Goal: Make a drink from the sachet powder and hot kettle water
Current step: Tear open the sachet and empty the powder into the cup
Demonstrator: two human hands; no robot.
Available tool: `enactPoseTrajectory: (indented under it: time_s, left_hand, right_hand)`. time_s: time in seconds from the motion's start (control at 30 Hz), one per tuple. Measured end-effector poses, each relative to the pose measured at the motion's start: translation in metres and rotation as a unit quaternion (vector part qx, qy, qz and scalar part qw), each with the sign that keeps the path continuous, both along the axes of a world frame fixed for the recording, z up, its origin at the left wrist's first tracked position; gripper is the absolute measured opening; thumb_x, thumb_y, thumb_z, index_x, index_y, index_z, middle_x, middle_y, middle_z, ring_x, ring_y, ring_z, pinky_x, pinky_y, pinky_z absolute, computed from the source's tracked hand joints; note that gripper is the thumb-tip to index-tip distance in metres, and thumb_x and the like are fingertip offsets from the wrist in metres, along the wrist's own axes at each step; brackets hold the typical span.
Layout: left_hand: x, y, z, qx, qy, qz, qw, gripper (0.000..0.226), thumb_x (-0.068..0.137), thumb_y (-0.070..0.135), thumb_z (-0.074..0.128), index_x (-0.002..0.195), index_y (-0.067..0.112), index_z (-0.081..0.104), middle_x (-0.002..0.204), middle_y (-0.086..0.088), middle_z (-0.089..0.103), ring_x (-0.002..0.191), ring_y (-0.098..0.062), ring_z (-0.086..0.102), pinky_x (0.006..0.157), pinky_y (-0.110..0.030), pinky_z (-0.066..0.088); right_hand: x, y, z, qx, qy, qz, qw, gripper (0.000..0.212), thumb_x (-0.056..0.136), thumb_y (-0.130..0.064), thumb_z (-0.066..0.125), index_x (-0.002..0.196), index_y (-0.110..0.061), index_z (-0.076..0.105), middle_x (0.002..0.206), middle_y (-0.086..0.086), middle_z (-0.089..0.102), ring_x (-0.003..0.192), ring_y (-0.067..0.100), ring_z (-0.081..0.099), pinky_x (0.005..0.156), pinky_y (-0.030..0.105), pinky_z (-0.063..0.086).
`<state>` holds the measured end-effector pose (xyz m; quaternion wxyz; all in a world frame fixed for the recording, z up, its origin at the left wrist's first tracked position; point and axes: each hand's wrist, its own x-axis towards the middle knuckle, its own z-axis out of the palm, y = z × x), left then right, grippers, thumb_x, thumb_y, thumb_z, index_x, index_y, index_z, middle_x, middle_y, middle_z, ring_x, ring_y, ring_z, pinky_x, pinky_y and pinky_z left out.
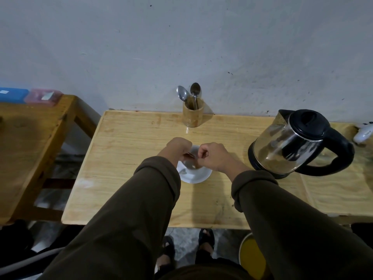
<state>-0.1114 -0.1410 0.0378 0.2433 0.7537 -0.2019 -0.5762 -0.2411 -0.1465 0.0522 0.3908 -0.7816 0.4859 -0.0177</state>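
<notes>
Both my hands are held together over a white cup on a white saucer (196, 176) in the middle of the wooden table (129, 150). My left hand (177, 148) and my right hand (214, 156) each pinch a small sachet (190, 156) between their fingertips; the hands hide most of it. The cup is largely covered, with a dark inside (190, 164) showing below the fingers. A steel kettle (298, 144) with a black lid and handle stands to the right of my right hand.
A wooden holder (192, 115) with two spoons stands at the table's back edge by the wall. A darker wooden bench (30, 148) with blue and pink boxes is at the left. A white object (363, 134) lies at the far right. A yellow bucket (252, 257) sits on the floor.
</notes>
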Motion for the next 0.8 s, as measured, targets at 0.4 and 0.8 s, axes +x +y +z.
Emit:
enactPoseTrajectory:
  time_s: [0.4,0.8]
  left_hand:
    - [0.017,0.018,0.008,-0.067,-0.074,-0.014,0.995,0.034,0.096,0.018,0.044,0.117,-0.004,0.06,0.109,-0.021,0.065,0.071,-0.019,0.06,0.071,-0.031,0.056]
    - [0.01,0.035,0.015,-0.17,-0.234,-0.115,0.95,0.016,0.085,0.01,0.064,0.097,0.004,0.072,0.106,-0.008,0.073,0.088,-0.01,0.056,0.079,-0.017,0.037]
  right_hand:
    - [0.001,0.0,-0.003,-0.038,-0.019,-0.112,0.993,0.01,0.084,-0.009,0.06,0.087,-0.007,0.069,0.085,0.006,0.066,0.079,0.015,0.055,0.07,0.022,0.04]
    - [0.003,0.007,-0.004,-0.034,-0.049,-0.144,0.988,0.01,0.082,-0.007,0.063,0.089,-0.007,0.069,0.078,0.001,0.061,0.075,0.014,0.054,0.06,0.016,0.039]
